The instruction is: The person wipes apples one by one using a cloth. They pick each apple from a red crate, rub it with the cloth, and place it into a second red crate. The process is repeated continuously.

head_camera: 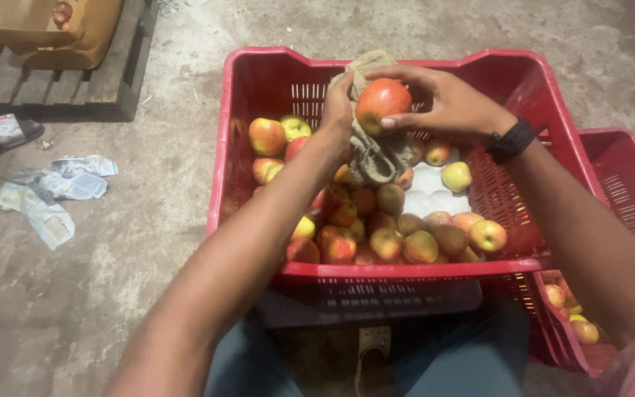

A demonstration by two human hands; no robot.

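Head view showed rough grey concrete floor (112, 294), then a red slotted plastic crate (406, 270) holding a heap of smooth round apples (387, 239), yellow-red. Second red crate (626, 184) sat just beside it on the right. Wooden pallet (60, 88) lay upper left, crumpled paper (53, 195) near it. Left hand (338, 110) had fingers closed on a coarse brownish cloth (376, 158). Right hand (450, 103) had fingers curled around one glossy red apple (382, 103), held above the crate, touching the cloth.
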